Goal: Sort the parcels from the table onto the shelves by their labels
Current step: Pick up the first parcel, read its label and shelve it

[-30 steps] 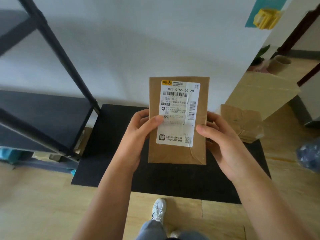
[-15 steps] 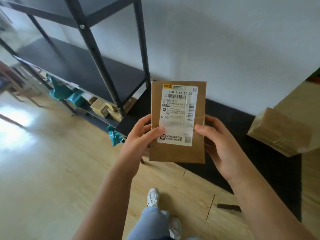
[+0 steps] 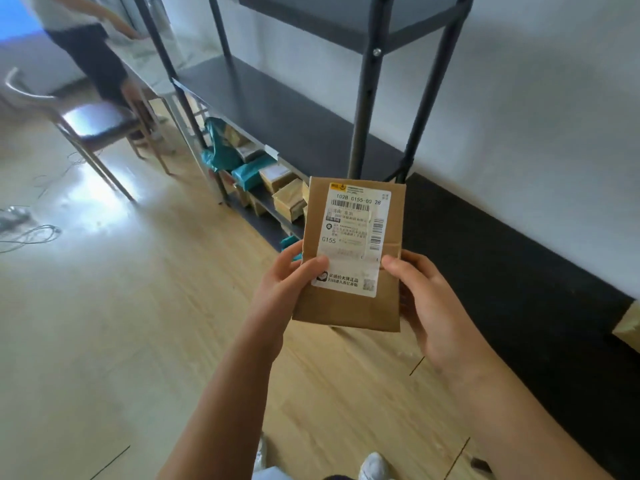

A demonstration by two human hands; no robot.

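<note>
- Two bare hands hold one flat brown paper parcel [image 3: 349, 258] upright in front of the person, above a pale wood-plank floor [image 3: 121, 323].
- Left hand [image 3: 287, 289] grips the parcel's left edge, thumb pressed on the front and fingers curled behind.
- Right hand [image 3: 433, 306] grips the right edge the same way, thumb tip resting at the edge of the label.
- One white shipping label [image 3: 353, 240] covers most of the parcel's front; it shows barcodes and the printed code "G155".
- One black metal shelving unit [image 3: 363, 98] stands against a white wall [image 3: 536, 116] just beyond the parcel.
- Its wide dark middle shelf [image 3: 277, 116] shows no parcels on the visible part.
- Its lowest shelf [image 3: 266, 202], near the floor, holds several small brown cardboard boxes [image 3: 289, 202] and a few teal plastic mailers [image 3: 249, 171], packed close together; the exact count is hard to tell.
- One black mat [image 3: 502, 271] lies on the floor along the wall, to the right of the shelving.
- One wooden chair [image 3: 93, 123] with a dark seat stands at the far left, with loose cables [image 3: 31, 233] on the floor near it.
- One other person [image 3: 90, 46], blurred, stands behind the chair.
- White shoes [image 3: 374, 465] show at the bottom edge.
</note>
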